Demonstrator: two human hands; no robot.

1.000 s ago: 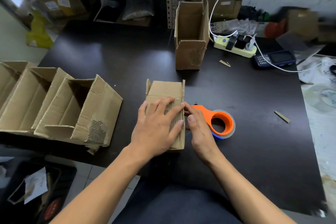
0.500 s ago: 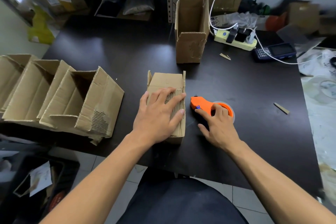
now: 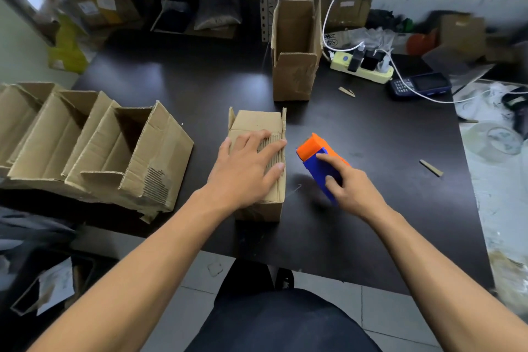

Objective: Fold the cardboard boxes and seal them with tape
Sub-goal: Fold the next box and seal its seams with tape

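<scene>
A small brown cardboard box (image 3: 258, 163) lay on its side near the middle of the dark, glossy tabletop (image 3: 385, 208), its top face torn so the ribbed corrugation showed, two short flaps standing up at its far end. The left hand (image 3: 248, 171) lay flat on that face, fingers straight and spread, pressing it down. Just beside the box, at its 3 o'clock, the right hand (image 3: 350, 183) gripped an orange and blue plastic tape dispenser (image 3: 317, 163), fingers curled over the blue body, orange nose pointing to 11 o'clock, lifted and tilted. At 12 o'clock stood a tall upright open box (image 3: 295, 51) with scuffed walls. At 9 o'clock a row of folded open boxes (image 3: 94, 146) lay nested, rough and torn at the edges. At 1 o'clock sat a pale yellow power strip (image 3: 361, 67) and a dark keypad handset (image 3: 420, 86); no writing was legible.
</scene>
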